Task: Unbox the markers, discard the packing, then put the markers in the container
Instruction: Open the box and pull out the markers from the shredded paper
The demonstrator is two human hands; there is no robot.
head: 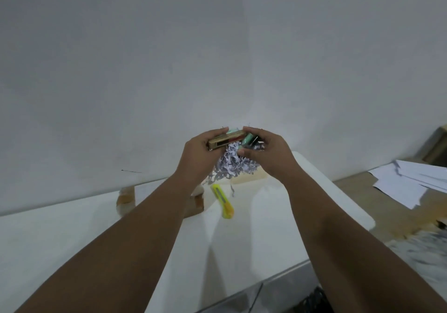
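Raised in front of the white wall, my left hand point(199, 154) grips a small brown cardboard marker box point(223, 141) held sideways. My right hand point(264, 154) closes on several markers point(249, 139), mint green and dark, at the box's open right end. A clump of white shredded paper packing point(233, 164) hangs between and below both hands, over the white table point(72, 228). The box's inside is hidden.
A yellow utility knife point(223, 201) lies on the table below my hands. An opened cardboard carton point(127, 199) sits behind my left forearm. Loose white sheets point(411, 179) lie on a brown surface to the right. Shredded paper point(420, 245) shows at the right edge.
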